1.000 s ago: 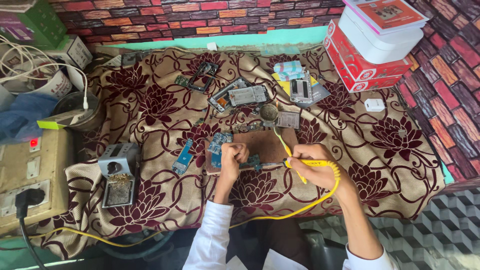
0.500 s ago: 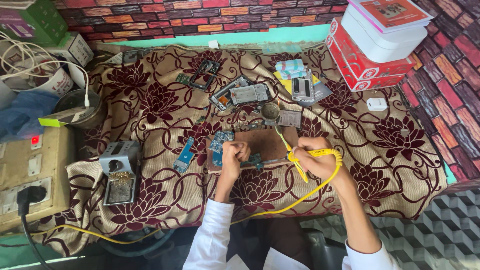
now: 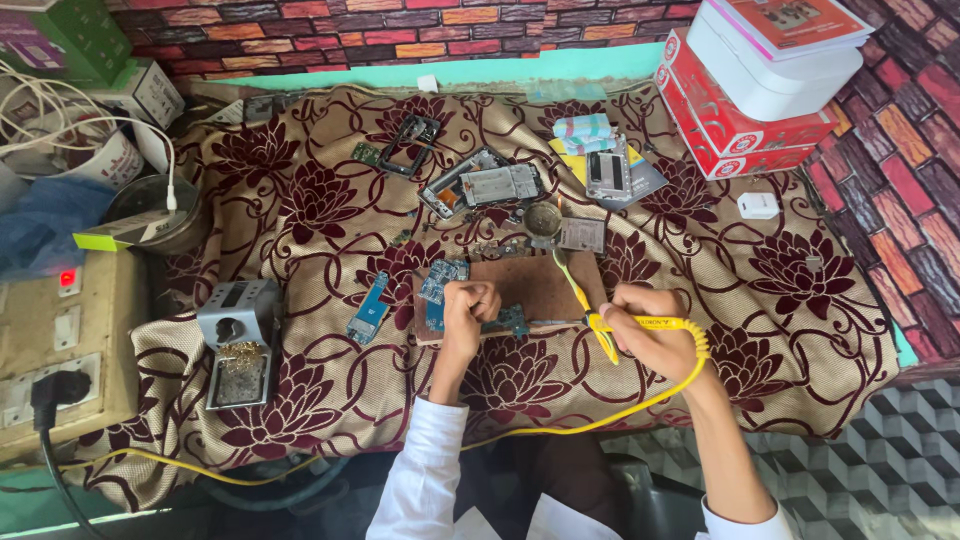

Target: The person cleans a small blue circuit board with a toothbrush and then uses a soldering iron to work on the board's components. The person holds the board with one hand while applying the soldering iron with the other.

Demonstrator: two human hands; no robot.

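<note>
Brass wool in grey holder

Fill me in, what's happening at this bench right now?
A person in white sleeves is working on small electronics over a floral cloth. The right hand holds a yellow soldering iron by its handle, its yellow cable trailing off toward the left. The left hand pins a small circuit board on a brown work mat. Phone frames, loose boards and a grey iron stand lie around.
</note>
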